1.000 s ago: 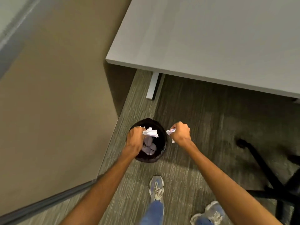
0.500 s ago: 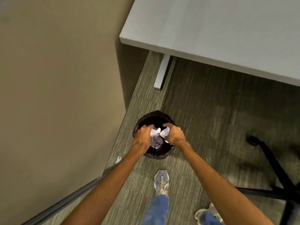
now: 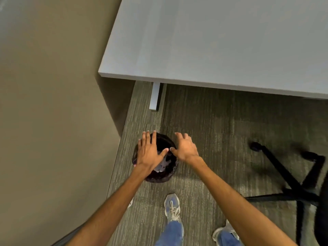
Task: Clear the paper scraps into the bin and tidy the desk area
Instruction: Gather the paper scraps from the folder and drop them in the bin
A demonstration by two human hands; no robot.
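A small round black bin [image 3: 163, 176] stands on the carpet beside the wall, below the desk's near corner. White crumpled paper scraps [image 3: 164, 165] lie inside it. My left hand [image 3: 150, 151] is spread flat over the bin's left half, fingers apart, holding nothing. My right hand [image 3: 185, 148] hovers over the bin's right rim, also spread and empty. The two thumbs nearly touch above the opening. Much of the bin's inside is hidden by my left hand.
The grey desk [image 3: 213, 50] fills the upper right, with its pale leg [image 3: 154, 96] on the carpet. A beige wall [image 3: 53, 112] runs along the left. A black chair base [image 3: 292, 189] sits at the right. My shoes [image 3: 171, 206] stand below the bin.
Both hands held white paper scraps over the bin; now the fingers have spread apart and the scraps lie inside it.
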